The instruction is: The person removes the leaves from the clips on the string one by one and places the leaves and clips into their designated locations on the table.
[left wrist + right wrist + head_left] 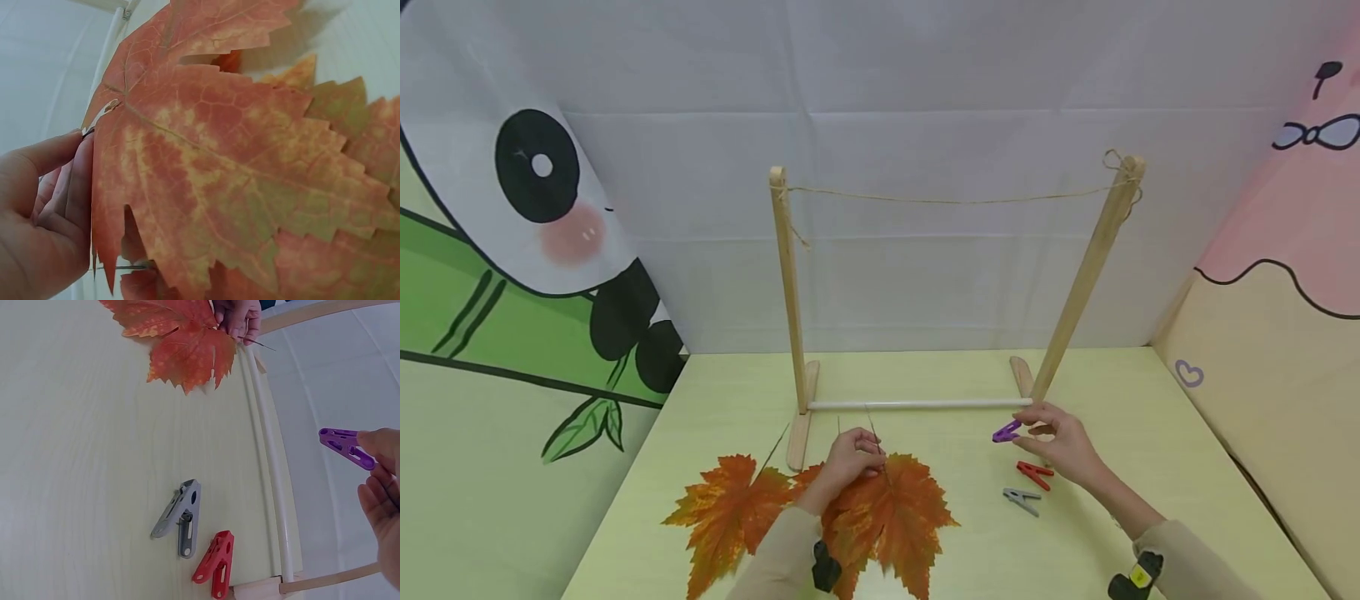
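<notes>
My left hand (850, 460) pinches the thin dark stem of an orange maple leaf (891, 517) just above the blade. In the left wrist view that leaf (206, 144) fills most of the picture, thumb and fingertips at its stem. My right hand (1060, 442) holds a purple clothespin (1007, 431) between thumb and fingers, lifted off the table in the right wrist view. Below it on the table lie a red clothespin (1035, 474) and a grey clothespin (1022, 501). Another maple leaf (730, 517) lies to the left, and a further one is partly hidden behind my left hand.
Behind the hands stands a wooden frame with a left post (788, 292), a right post (1086, 275) and a white bottom rod (925, 405). A thin twine (940, 201) runs between the post tops. Printed cloth panels border the table (917, 375).
</notes>
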Tool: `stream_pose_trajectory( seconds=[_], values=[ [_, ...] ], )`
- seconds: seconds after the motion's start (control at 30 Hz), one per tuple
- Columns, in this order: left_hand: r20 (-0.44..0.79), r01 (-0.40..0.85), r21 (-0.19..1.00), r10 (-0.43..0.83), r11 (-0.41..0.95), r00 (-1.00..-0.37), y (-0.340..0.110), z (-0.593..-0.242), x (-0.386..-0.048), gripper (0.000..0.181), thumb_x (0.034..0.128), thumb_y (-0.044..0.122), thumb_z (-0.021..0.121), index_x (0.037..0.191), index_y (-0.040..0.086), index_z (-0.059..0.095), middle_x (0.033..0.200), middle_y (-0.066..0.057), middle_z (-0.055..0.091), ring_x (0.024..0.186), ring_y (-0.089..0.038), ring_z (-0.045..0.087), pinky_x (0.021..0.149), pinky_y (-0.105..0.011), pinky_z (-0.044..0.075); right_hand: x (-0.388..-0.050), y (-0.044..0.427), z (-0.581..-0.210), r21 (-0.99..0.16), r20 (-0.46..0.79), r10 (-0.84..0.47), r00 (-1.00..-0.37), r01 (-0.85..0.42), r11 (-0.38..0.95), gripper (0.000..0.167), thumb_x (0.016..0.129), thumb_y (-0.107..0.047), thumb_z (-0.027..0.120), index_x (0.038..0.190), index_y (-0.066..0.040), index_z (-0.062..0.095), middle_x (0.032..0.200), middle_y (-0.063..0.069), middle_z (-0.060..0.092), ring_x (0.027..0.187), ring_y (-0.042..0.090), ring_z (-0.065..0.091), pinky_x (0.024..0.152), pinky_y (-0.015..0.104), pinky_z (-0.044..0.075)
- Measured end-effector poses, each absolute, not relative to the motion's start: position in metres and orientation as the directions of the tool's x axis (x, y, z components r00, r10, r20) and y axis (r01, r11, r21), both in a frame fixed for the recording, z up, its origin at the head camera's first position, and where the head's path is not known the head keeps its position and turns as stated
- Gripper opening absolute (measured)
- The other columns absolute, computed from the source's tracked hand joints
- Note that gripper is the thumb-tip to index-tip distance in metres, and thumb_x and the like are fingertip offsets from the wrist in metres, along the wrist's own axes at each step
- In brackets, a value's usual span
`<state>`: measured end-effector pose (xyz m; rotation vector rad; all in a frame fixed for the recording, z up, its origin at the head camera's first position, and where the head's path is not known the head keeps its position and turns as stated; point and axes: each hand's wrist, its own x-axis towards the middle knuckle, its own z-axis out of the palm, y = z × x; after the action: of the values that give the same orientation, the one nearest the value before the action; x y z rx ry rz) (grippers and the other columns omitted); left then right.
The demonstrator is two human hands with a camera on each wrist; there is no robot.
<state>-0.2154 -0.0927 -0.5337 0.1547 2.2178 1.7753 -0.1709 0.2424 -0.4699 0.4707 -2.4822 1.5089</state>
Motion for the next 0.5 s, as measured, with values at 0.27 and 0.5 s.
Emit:
stream_pose_trajectory(
  seconds=[0.27, 0.5],
  values=[
    [-0.143, -0.088, 0.962, 0.204, 0.259, -0.969, -0.095, -0.551, -0.214, 0.026, 0.0759, -0.005, 0.067, 0.098, -0.012, 0.055, 0.08, -0.013, 0.066, 0.064, -0.019, 0.064, 0.052, -0.029, 0.053, -0.165, 0.24, -0.478, -0.834, 0.348, -0.153, -0.925, -0.38, 0.401, 0.026, 0.071, 0.001, 0.074, 0.095, 0.005, 0.067, 0.096, 0.017, 0.06, 0.082, 0.011, 0.059, 0.069, 0.023, 0.052],
    [-0.096, -0.036, 0.956, 0.194, 0.291, -0.976, -0.094, -0.559, -0.211, 0.026, 0.0756, -0.005, 0.067, 0.098, -0.012, 0.056, 0.082, -0.018, 0.066, 0.067, -0.021, 0.064, 0.054, -0.03, 0.053, -0.162, 0.239, -0.486, -0.838, 0.316, -0.138, -0.939, -0.344, 0.423, 0.028, 0.07, 0.0, 0.075, 0.096, 0.006, 0.066, 0.096, 0.017, 0.061, 0.081, 0.021, 0.061, 0.069, 0.025, 0.053]
  ],
)
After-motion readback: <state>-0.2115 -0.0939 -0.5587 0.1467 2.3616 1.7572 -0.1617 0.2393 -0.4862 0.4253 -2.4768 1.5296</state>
